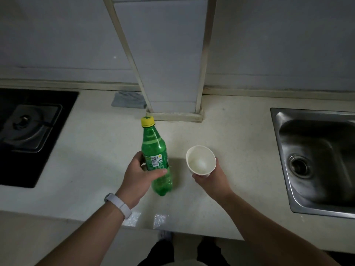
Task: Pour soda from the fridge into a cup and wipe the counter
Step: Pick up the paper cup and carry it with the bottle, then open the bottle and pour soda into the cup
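Observation:
A green plastic soda bottle (156, 150) with a yellow cap on stands on the pale counter (240, 143), leaning slightly away from me. My left hand (139, 173) grips it around the label, thumb across the front. To its right, my right hand (209, 177) holds a white paper cup (200, 160) from below, tilted so its empty inside faces me. Bottle and cup are apart by a small gap.
A grey cloth (127, 99) lies at the back of the counter beside a tiled pillar (172, 73). A black gas stove (28, 127) fills the left side. A steel sink (317, 160) sits at the right. The counter's front edge runs just below my wrists.

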{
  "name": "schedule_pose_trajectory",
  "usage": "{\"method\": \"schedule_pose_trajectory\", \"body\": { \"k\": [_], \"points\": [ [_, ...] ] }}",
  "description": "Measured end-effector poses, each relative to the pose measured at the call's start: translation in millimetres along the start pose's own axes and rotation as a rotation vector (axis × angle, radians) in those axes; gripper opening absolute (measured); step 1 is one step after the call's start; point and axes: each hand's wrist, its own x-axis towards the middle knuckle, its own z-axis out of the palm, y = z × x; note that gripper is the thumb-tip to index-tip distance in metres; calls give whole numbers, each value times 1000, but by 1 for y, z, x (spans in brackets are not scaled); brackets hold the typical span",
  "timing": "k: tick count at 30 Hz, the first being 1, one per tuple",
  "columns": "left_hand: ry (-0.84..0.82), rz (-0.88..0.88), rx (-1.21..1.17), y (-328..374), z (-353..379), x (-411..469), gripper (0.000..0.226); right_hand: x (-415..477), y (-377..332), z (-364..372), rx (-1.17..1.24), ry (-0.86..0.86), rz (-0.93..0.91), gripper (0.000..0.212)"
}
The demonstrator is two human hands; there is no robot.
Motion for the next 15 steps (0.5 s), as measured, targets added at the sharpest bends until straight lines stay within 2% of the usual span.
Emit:
{"method": "schedule_pose_trajectory", "body": {
  "k": [8,15],
  "points": [
    [-32,37,-10,8,-3,-7,53,-8,8,-13,-97,-43,15,82],
    [-38,131,-34,30,-6,-17,57,-19,-8,-54,-187,123,26,34]
  ]
}}
